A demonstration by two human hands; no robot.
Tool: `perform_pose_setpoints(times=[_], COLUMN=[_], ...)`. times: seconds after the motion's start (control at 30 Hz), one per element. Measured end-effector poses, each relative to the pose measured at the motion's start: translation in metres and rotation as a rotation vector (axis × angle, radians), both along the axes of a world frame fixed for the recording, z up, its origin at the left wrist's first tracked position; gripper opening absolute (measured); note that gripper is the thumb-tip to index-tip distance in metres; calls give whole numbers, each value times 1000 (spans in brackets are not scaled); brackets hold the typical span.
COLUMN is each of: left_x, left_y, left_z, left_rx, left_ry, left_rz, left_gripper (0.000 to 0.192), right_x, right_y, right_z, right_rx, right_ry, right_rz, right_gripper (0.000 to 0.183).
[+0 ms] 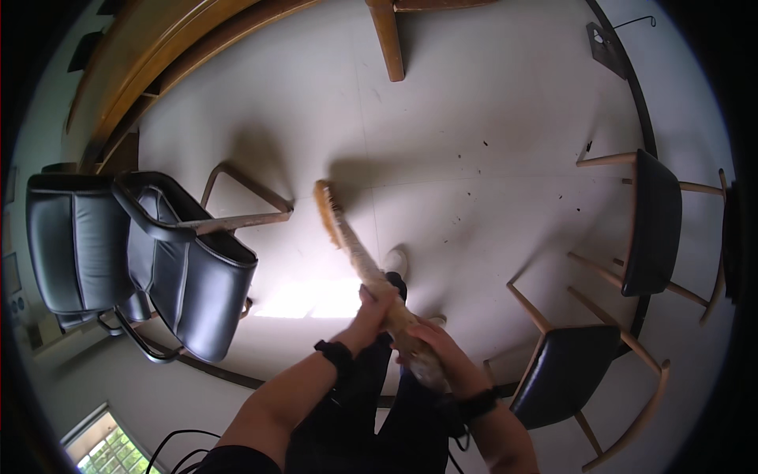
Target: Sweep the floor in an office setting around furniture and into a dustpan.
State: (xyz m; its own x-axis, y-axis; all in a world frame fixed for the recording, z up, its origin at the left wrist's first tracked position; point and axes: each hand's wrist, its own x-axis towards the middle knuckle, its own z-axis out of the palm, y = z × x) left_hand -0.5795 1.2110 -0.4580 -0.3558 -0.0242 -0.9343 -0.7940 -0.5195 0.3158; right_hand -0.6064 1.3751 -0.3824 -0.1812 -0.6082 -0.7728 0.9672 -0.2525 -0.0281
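Both my hands grip a long, pale, rough stick-like object [357,252], blurred in part, which slants from near my waist up and to the left. Its far end bears a brownish-orange strip, perhaps bristles; I cannot tell exactly what it is. My left hand [376,308] is closed around its middle. Closer to my body, my right hand [431,342] holds the thicker near part. Dark bands sit on both my wrists. The far end hangs above the pale floor [426,136], over my feet and beyond them.
Black padded armchairs [204,284] stand at the left, near a long wooden desk [177,41]. Two wooden chairs with black seats [565,373] [653,225] are at the right. A wooden leg [388,41] rests on the floor ahead. Small dark bits [485,143] lie scattered.
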Motion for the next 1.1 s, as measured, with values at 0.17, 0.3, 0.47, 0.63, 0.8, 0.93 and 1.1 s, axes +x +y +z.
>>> perform_pose_setpoints(times=[0.17,0.3,0.47,0.63,0.8,0.93,1.1], left_x=[-52,-97,-123,-80,-54,-68,-125], left_y=[-31,60,124,88,27,52,175], left_z=[-38,-30,1,7,-15,-39,-25], left_rx=[244,138,325,285,215,259,295], left_ry=[2,-11,103,215,7,78,66], left_rz=[-42,-286,-325,-171,-36,-193,-227], left_gripper=[34,96,94,60,54,33,50], right_x=[-52,-67,-80,-43,-50,-72,-89], right_y=[-24,40,69,75,30,60,145], right_z=[-20,25,62,30,1,-1,20], right_rx=[82,372,539,274,84,142,337], right_ry=[47,54,148,100,31,8,39], right_rz=[29,-36,-185,-149,-34,-86,-220], right_gripper=[51,53,54,58,49,38,46])
